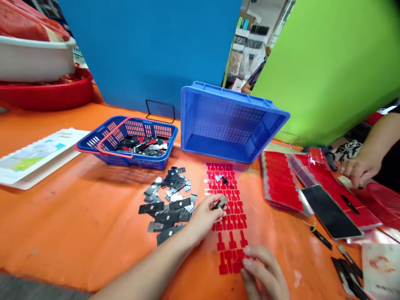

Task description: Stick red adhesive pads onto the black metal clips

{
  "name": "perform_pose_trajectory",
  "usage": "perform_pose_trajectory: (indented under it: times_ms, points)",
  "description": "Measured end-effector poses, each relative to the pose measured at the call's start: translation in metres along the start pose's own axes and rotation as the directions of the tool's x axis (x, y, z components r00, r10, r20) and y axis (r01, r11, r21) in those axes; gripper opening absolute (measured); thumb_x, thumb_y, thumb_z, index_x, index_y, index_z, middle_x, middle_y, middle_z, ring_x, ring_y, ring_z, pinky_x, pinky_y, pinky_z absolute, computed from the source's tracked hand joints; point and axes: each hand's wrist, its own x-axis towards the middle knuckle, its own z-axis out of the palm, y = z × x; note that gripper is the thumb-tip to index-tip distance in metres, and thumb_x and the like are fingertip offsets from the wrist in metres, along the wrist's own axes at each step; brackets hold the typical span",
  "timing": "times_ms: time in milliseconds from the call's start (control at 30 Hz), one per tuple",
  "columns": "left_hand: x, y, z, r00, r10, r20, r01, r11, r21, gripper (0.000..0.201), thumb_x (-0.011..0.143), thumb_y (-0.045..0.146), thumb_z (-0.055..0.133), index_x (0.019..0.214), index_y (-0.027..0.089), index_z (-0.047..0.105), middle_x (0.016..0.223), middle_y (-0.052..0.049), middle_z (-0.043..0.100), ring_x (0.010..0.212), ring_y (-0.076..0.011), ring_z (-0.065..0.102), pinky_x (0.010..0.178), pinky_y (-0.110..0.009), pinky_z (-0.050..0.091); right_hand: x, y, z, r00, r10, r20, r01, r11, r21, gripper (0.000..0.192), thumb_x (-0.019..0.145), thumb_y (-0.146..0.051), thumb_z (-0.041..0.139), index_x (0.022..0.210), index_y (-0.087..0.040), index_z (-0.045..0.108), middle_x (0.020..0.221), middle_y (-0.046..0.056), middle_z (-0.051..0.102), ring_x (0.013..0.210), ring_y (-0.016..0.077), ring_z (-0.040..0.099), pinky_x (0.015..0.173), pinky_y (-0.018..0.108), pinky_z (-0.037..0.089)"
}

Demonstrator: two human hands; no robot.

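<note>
Red T-shaped pieces [233, 245] run in rows away from me over the orange tabletop [103, 233], and above their middle rows my left hand [204, 214] pinches one black-and-silver plate [221, 203], thumb and fingers narrow around it. I judge the step in hand to be bringing this plate and a red piece together, since my right hand [265, 271] is at the nearest row, its fingers loosely bent and a little apart; whether they grip a piece, I cannot tell. What the move calls for, I think, is a light fingertip lift there and a steady pinch on the left. The plate's long axis lies slantwise, its silvery end pointing away from me and to the right, across the column's line. Left of it, the loose plates [168, 217] point every way.
</note>
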Motion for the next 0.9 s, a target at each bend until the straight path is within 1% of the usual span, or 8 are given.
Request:
perform_pose_trajectory:
  times_ms: [167, 267, 300, 367, 567, 667, 800, 900]
  points:
    - [-0.005, -0.003, 0.002, 0.999, 0.03, 0.018, -0.033, 0.988, 0.15, 0.039, 0.07, 0.026, 0.056, 0.108, 0.023, 0.049, 0.088, -0.002, 0.053, 0.066, -0.0103, 0.049, 0.059, -0.023, 0.041, 0.017, 0.031, -0.007, 0.98, 0.191, 0.051, -0.193, 0.981, 0.025, 0.024, 0.079, -0.014, 0.049, 0.101, -0.023, 0.053, 0.088, 0.007, 0.059, 0.082, 0.0189, 0.059, 0.07, 0.035, 0.049]
    - [-0.006, 0.0, 0.003, 0.998, 0.06, -0.001, -0.058, 0.977, 0.207, 0.035, 0.068, 0.026, 0.058, 0.102, 0.022, 0.051, 0.09, -0.002, 0.052, 0.075, -0.013, 0.049, 0.064, -0.023, 0.04, 0.039, 0.051, 0.0, 0.918, 0.393, 0.051, -0.394, 0.919, 0.021, 0.038, 0.081, -0.021, 0.047, 0.119, -0.02, 0.041, 0.087, 0.006, 0.061, 0.083, 0.0188, 0.059, 0.075, 0.037, 0.047]
    - [-0.006, 0.001, 0.003, 0.996, 0.084, -0.008, -0.081, 0.973, 0.218, 0.032, 0.068, 0.025, 0.059, 0.099, 0.021, 0.052, 0.09, -0.002, 0.052, 0.079, -0.0134, 0.048, 0.067, -0.023, 0.039, 0.049, 0.057, 0.004, 0.903, 0.427, 0.056, -0.428, 0.903, 0.026, 0.044, 0.082, -0.022, 0.046, 0.124, -0.02, 0.034, 0.088, 0.006, 0.062, 0.083, 0.0185, 0.059, 0.076, 0.037, 0.046]
    - [-0.006, 0.004, 0.003, 0.995, 0.1, -0.012, -0.095, 0.968, 0.231, 0.028, 0.067, 0.025, 0.06, 0.094, 0.02, 0.053, 0.086, -0.001, 0.052, 0.079, -0.0126, 0.047, 0.069, -0.022, 0.037, 0.068, 0.068, 0.016, 0.894, 0.441, 0.083, -0.445, 0.895, 0.031, 0.051, 0.083, -0.022, 0.044, 0.13, -0.021, 0.025, 0.091, 0.006, 0.062, 0.085, 0.0175, 0.059, 0.075, 0.035, 0.046]
    - [-0.006, 0.011, 0.003, 0.999, 0.027, -0.044, -0.013, 0.961, 0.276, 0.018, 0.07, 0.032, 0.056, 0.08, 0.018, 0.056, 0.06, 0.004, 0.046, 0.052, -0.0078, 0.039, 0.053, -0.02, 0.031, 0.107, 0.098, 0.062, 0.897, 0.372, 0.24, -0.382, 0.924, -0.005, 0.066, 0.079, -0.013, 0.04, 0.136, -0.022, 0.008, 0.11, 0.007, 0.058, 0.071, 0.0118, 0.058, 0.062, 0.026, 0.048]
    - [-0.005, 0.015, 0.002, 0.996, 0.028, -0.082, -0.006, 0.966, 0.26, 0.02, 0.071, 0.036, 0.053, 0.078, 0.018, 0.057, 0.055, 0.006, 0.044, 0.045, -0.0067, 0.035, 0.05, -0.021, 0.029, 0.111, 0.108, 0.079, 0.888, 0.343, 0.307, -0.367, 0.93, 0.02, 0.071, 0.075, -0.01, 0.04, 0.136, -0.022, 0.006, 0.103, 0.005, 0.061, 0.074, 0.0128, 0.058, 0.067, 0.027, 0.047]
    - [-0.004, 0.021, 0.0, 0.985, 0.017, -0.17, 0.014, 0.983, 0.18, 0.025, 0.072, 0.041, 0.051, 0.077, 0.017, 0.055, 0.045, 0.008, 0.037, 0.041, -0.0068, 0.032, 0.046, -0.02, 0.028, 0.105, 0.113, 0.084, 0.891, 0.361, 0.275, -0.394, 0.916, 0.075, 0.071, 0.072, -0.01, 0.042, 0.136, -0.022, 0.011, 0.082, 0.0, 0.061, 0.073, 0.0144, 0.059, 0.071, 0.03, 0.047]
    - [-0.004, 0.025, -0.003, 0.96, 0.04, -0.276, -0.014, 0.995, 0.095, 0.03, 0.071, 0.041, 0.051, 0.088, 0.017, 0.055, 0.045, 0.009, 0.035, 0.039, -0.0063, 0.03, 0.045, -0.019, 0.027, 0.093, 0.107, 0.076, 0.906, 0.364, 0.217, -0.402, 0.899, 0.172, 0.073, 0.072, -0.01, 0.044, 0.135, -0.022, 0.009, 0.083, 0.001, 0.059, 0.077, 0.0151, 0.058, 0.074, 0.032, 0.046]
